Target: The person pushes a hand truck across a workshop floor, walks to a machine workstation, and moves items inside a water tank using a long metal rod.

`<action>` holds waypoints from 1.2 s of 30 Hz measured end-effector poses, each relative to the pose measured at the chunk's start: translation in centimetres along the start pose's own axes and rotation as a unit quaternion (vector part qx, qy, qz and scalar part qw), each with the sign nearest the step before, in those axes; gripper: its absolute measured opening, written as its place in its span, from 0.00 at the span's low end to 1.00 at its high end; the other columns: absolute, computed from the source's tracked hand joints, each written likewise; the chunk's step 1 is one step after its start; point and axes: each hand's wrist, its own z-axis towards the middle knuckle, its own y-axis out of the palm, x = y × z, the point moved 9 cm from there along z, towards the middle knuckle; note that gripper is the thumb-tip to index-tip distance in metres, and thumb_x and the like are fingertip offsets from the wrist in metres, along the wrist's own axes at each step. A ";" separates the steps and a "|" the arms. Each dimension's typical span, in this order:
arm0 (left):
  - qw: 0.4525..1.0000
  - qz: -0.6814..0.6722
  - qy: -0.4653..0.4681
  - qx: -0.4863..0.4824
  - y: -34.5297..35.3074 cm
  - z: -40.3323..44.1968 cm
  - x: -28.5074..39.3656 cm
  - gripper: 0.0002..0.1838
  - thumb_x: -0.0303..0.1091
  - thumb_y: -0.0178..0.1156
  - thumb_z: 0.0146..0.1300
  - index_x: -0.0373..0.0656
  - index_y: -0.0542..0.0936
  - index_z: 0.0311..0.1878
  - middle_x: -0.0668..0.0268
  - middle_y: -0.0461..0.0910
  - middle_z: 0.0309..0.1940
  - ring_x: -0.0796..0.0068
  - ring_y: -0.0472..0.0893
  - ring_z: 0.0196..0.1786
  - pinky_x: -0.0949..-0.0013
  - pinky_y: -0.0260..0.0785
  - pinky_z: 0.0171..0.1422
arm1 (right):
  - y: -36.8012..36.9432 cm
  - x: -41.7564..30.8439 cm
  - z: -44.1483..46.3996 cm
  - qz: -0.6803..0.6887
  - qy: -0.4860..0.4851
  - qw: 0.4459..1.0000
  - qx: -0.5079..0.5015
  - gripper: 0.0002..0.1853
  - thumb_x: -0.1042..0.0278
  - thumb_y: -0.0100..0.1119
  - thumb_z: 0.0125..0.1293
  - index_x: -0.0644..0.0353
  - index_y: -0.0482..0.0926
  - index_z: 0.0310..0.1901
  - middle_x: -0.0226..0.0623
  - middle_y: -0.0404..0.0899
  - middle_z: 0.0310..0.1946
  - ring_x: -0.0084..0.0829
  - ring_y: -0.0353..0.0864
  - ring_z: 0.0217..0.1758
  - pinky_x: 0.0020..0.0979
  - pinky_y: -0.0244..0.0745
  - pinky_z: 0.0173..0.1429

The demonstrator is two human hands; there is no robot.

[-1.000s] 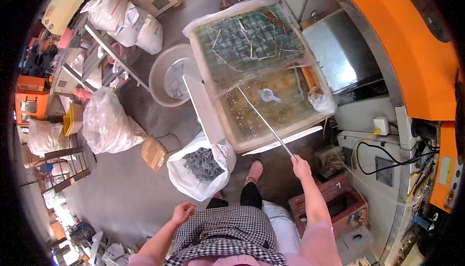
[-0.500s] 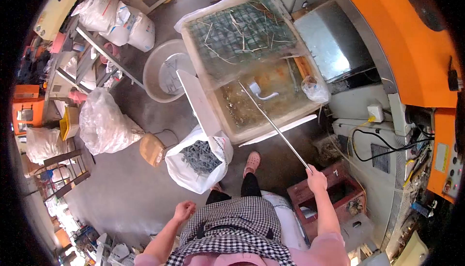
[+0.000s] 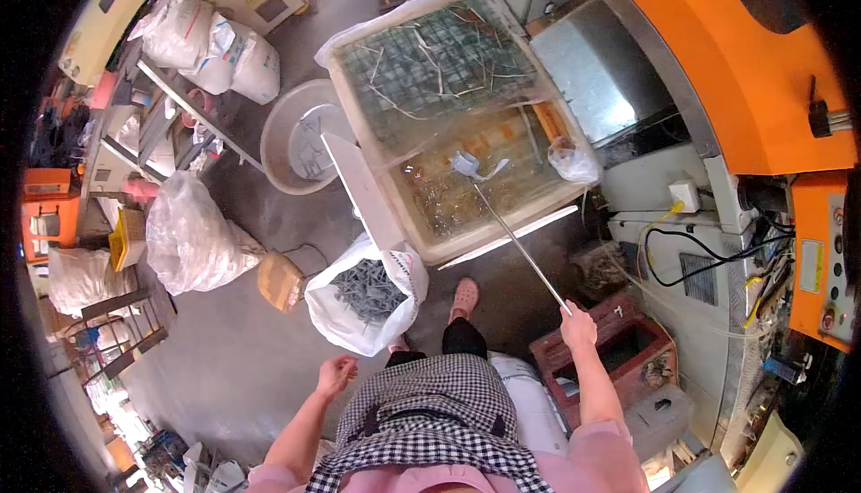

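**Slender rod held by its end, tip near a pale piece in the water tub**

A slip at the tip seems the likeliest trouble. The silvery rod point(image 3: 520, 246) is gripped only at its near end, so a small turn of the wrist could be magnified at the far end, and the pale, tailed piece point(image 3: 466, 165) could be pushed aside instead of caught. Whether the two touch cannot be made out through the water. If the rod were swept too far, the clear plastic bag point(image 3: 574, 163) at the corner of the tub point(image 3: 498, 233) could be snagged, or the pale strips point(image 3: 435, 56) over the green grid point(image 3: 399, 67) disturbed. Drips could be carried onto the floor point(image 3: 229, 349), and footing made slick.

The rod is clamped in the right hand point(image 3: 580, 327), with the fingers wrapped around its end; from there it is slanted over the tub's near rim. The left hand point(image 3: 337, 375) is held well apart from the right, near the white sack point(image 3: 345, 336) of grey pieces point(image 3: 368, 291). Its fingers are loosely curled and partly open, and nothing is seen to be held in them.
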 end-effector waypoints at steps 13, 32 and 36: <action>0.998 0.059 -0.009 0.003 0.2 -0.5 -0.8 0.11 0.35 0.54 0.59 0.37 0.76 0.39 0.64 0.78 0.23 0.78 0.76 0.24 0.76 0.68 0.26 | -12.7 1.9 -3.4 0.021 -0.032 0.998 0.055 0.15 0.54 0.47 0.61 0.48 0.75 0.46 0.49 0.77 0.33 0.51 0.74 0.40 0.44 0.69 0.46; 1.000 0.025 -0.008 -0.017 0.9 0.2 -1.0 0.13 0.38 0.54 0.59 0.36 0.76 0.37 0.66 0.77 0.23 0.79 0.75 0.24 0.76 0.68 0.28 | -17.3 -2.2 1.2 -0.028 -0.082 0.991 0.105 0.15 0.54 0.46 0.61 0.50 0.75 0.44 0.46 0.78 0.33 0.48 0.75 0.39 0.45 0.70 0.44; 0.999 0.025 0.040 -0.021 1.0 0.2 1.7 0.13 0.38 0.54 0.59 0.35 0.76 0.37 0.67 0.77 0.23 0.80 0.75 0.24 0.76 0.69 0.28 | -18.0 -2.5 2.9 -0.085 -0.084 0.988 0.102 0.14 0.55 0.46 0.61 0.51 0.76 0.41 0.45 0.78 0.32 0.47 0.76 0.39 0.44 0.70 0.43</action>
